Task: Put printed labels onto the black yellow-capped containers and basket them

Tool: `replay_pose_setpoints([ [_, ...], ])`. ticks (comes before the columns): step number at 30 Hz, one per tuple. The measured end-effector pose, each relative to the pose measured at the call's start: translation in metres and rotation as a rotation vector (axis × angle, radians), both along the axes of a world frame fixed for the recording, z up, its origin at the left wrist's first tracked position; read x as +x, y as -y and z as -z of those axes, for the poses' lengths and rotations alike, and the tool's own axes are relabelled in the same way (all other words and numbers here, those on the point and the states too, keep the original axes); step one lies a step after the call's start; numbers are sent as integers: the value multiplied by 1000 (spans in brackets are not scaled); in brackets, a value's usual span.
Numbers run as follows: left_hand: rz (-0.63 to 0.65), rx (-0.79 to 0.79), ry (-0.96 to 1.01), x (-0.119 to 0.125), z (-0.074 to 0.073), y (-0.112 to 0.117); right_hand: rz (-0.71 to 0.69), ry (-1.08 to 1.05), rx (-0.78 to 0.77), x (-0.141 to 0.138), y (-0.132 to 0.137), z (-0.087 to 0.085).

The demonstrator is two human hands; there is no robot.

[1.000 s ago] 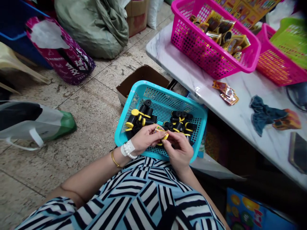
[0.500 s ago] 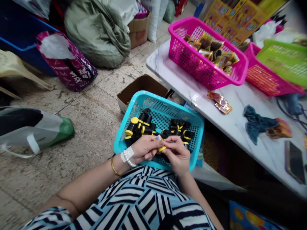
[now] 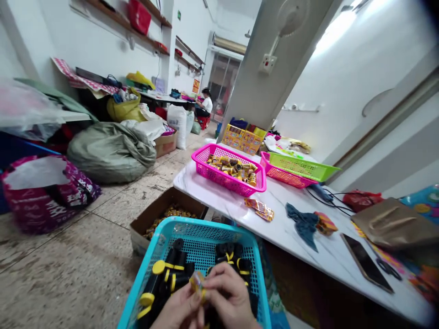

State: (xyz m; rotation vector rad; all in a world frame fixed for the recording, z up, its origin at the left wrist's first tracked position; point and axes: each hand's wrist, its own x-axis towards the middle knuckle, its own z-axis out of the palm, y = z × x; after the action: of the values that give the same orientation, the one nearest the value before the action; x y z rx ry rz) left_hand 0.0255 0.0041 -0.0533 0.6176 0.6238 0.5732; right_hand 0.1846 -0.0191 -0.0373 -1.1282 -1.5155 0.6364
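Over the blue basket (image 3: 219,228), my two hands meet at a small yellow-ended tube (image 3: 198,281) with a shiny printed label around it. My left hand (image 3: 180,307) pinches it from the left, thumb along its side. The fingers of my right hand (image 3: 229,292) are pressed on its right side. Fingers cover part of the tube, so its lower end is hidden. Below lie several black tubes with yellow caps (image 3: 180,279), heaped on both sides of the basket.
A white marble-look table (image 3: 219,197) holds a pink basket (image 3: 233,186) of wrapped tubes, printed labels (image 3: 259,209), a blue cloth (image 3: 303,224) and a phone (image 3: 366,262). A cardboard box (image 3: 137,233) stands behind the blue basket. A seated person (image 3: 206,104) is far back.
The view has tilted up, so the walls and far room now show and my hands sit lower in the picture. Both hands still hold the tube, now tilted with its printed side showing.
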Motion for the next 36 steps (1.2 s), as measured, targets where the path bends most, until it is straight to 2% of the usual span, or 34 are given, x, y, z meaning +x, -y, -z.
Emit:
replay_pose_setpoints([
  [3,-64,72,-56,-3,-10,6,263,206,174,32,-38,-64],
  [5,6,239,-179,-6,-14,12,508,294,348,66,-74,-110],
  [6,75,342,-250,-7,-15,16,581,346,411,84,-94,-128],
  [8,201,548,-376,-9,-16,25,517,475,394,114,-126,-149],
  [9,259,631,-424,-10,-17,28,469,475,363,123,-135,-151],
  [11,330,720,-481,-10,-20,32,414,446,281,126,-136,-139],
  [13,358,704,-489,-10,-24,31,331,477,221,114,-116,-112],
  [16,381,634,-468,-12,-29,24,84,675,102,89,-74,-60],
  [17,388,618,-463,-12,-30,22,66,764,28,83,-64,-43],
  [19,390,595,-459,-13,-31,20,136,952,-150,73,-55,-15],
  [21,387,574,-463,-12,-30,19,178,1069,-276,66,-57,1],
  [22,386,566,-467,-11,-30,19,169,1092,-298,62,-60,3],
  [24,388,557,-471,-9,-28,20,117,1109,-279,58,-65,-1],
  [27,375,532,-451,-6,-23,21,105,1019,-156,65,-64,-23],
  [29,353,463,-412,-7,-19,22,250,845,23,86,-62,-44],
  [31,327,383,-372,-8,-15,22,501,703,197,118,-67,-65],
  [32,316,355,-359,-9,-15,22,628,698,231,136,-74,-73],
  [33,305,336,-351,-9,-14,21,713,739,202,153,-82,-79],
  [34,297,326,-349,-8,-15,20,735,824,135,168,-92,-83],
  [36,294,317,-357,-6,-17,18,654,970,14,187,-112,-83],
])
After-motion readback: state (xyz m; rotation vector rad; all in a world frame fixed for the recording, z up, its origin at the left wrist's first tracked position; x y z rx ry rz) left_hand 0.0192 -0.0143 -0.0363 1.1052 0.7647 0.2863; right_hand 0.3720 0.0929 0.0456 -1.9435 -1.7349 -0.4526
